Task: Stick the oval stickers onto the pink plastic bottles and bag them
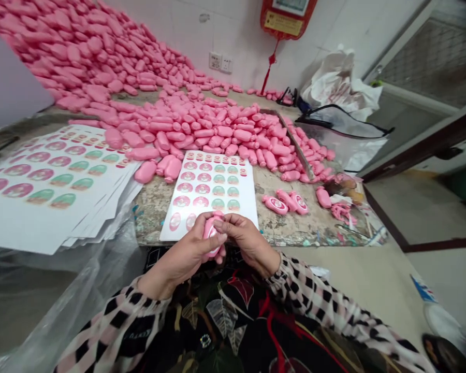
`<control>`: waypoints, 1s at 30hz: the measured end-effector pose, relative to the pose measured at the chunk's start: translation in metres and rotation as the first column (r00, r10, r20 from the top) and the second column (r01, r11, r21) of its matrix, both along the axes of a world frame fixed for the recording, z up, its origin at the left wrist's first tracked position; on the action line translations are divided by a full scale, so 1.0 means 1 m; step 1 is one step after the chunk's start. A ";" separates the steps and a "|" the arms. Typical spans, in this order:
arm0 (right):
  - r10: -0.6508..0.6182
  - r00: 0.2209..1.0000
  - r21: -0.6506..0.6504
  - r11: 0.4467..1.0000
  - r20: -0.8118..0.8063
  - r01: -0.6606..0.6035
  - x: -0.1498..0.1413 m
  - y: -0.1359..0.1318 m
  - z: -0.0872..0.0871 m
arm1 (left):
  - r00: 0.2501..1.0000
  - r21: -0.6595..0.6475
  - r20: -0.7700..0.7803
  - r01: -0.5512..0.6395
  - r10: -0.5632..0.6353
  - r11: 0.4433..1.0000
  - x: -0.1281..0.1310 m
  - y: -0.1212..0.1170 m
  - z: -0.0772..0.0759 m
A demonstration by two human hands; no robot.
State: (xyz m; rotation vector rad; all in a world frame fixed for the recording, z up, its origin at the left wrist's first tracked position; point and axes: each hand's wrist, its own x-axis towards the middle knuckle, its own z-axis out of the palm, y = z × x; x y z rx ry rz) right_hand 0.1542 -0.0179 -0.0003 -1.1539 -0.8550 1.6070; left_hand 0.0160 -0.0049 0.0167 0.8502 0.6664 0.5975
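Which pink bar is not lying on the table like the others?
The pink bar held between the left hand and right hand; it is lifted above the label sheet, while the others lie on the table.

The left forearm (116, 329) and right forearm (326, 295) angle inward from the lower corners of the view, in checkered sleeves that end near the wrists; the left hand (184, 254) lies on its side, fingers curled; the right hand (248, 243) comes in from the other side, back upward, wrist slightly bent; its fingertips (218, 224) come close over the left hand's; both hands are held together, low at centre.
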 end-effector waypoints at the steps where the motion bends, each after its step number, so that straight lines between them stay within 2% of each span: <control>1: 0.023 1.000 0.021 1.000 0.019 -0.023 0.006 -0.002 -0.001 | 0.999 -0.004 0.004 0.041 -0.041 0.999 -0.001 0.000 -0.001; 4: 0.082 0.965 0.094 0.990 0.251 -0.108 0.039 -0.003 0.002 | 0.983 -0.022 0.016 0.184 -0.184 0.983 0.002 0.000 -0.005; 5: 0.048 0.928 0.126 0.987 0.370 -0.101 0.056 -0.001 0.004 | 0.972 -0.021 0.017 0.235 -0.235 0.972 0.004 0.001 -0.006; 7: -0.173 0.782 0.239 0.971 0.599 0.031 0.098 0.005 0.011 | 0.946 -0.008 -0.004 0.325 -0.325 0.946 0.013 0.003 -0.006; 8: -0.329 0.650 0.321 0.937 0.685 0.136 0.122 0.009 0.014 | 0.932 0.007 -0.032 0.360 -0.360 0.933 0.019 0.005 -0.005; 9: -0.427 0.459 0.368 0.904 0.779 0.216 0.145 0.012 0.016 | 0.919 0.034 -0.074 0.390 -0.387 0.920 0.026 0.008 -0.002; 10: -0.445 0.258 0.380 0.886 0.858 0.266 0.167 0.015 0.017 | 0.905 0.077 -0.133 0.415 -0.403 0.907 0.034 0.011 0.000; 11: -0.392 0.109 0.347 0.891 0.914 0.293 0.187 0.017 0.017 | 0.891 0.141 -0.211 0.434 -0.401 0.890 0.044 0.015 0.003; 12: -0.321 0.020 0.298 0.899 0.947 0.322 0.205 0.018 0.015 | 0.875 0.232 -0.306 0.450 -0.375 0.862 0.054 0.020 0.006; 13: -0.257 0.004 0.240 0.909 0.966 0.341 0.218 0.019 0.012 | 0.856 0.344 -0.405 0.468 -0.321 0.814 0.066 0.025 0.009; 14: -0.207 0.051 0.177 0.921 0.977 0.347 0.229 0.019 0.008 | 0.836 0.463 -0.491 0.487 -0.243 0.740 0.077 0.030 0.010; 15: -0.178 0.131 0.124 0.932 0.975 0.342 0.236 0.019 0.003 | 0.819 0.574 -0.553 0.510 -0.156 0.641 0.089 0.036 0.010; 17: -0.160 0.293 0.065 0.949 0.943 0.309 0.244 0.019 -0.007 | 0.802 0.737 -0.598 0.549 0.003 0.394 0.113 0.047 0.008; 19: -0.167 0.370 0.056 0.954 0.914 0.293 0.248 0.019 -0.015 | 0.786 0.791 -0.610 0.595 0.102 0.140 0.135 0.058 0.000; 20: -0.176 0.380 0.061 0.953 0.908 0.295 0.249 0.019 -0.017 | 0.771 0.781 -0.622 0.623 0.140 0.039 0.144 0.063 -0.004; 21: -0.186 0.392 0.066 0.952 0.901 0.300 0.250 0.018 -0.018 | 0.751 0.758 -0.638 0.652 0.171 -0.034 0.153 0.067 -0.009; 22: -0.200 0.402 0.074 0.949 0.893 0.307 0.251 0.018 -0.018 | 0.731 0.732 -0.655 0.677 0.194 -0.078 0.160 0.070 -0.013; 23: -0.218 0.409 0.085 0.944 0.886 0.319 0.251 0.017 -0.017 | 0.713 0.711 -0.670 0.697 0.206 -0.098 0.166 0.072 -0.018; 26: -0.304 0.412 0.156 0.922 0.859 0.356 0.246 0.018 -0.007 | 0.690 0.685 -0.692 0.720 0.213 -0.108 0.177 0.075 -0.027; 28: -0.313 0.356 0.209 0.930 0.880 0.301 0.238 0.023 0.002 | 0.687 0.681 -0.692 0.723 0.219 -0.116 0.181 0.074 -0.029; 30: -0.241 0.219 0.205 0.963 0.946 0.175 0.228 0.030 0.010 | 0.690 0.685 -0.686 0.720 0.232 -0.115 0.184 0.072 -0.029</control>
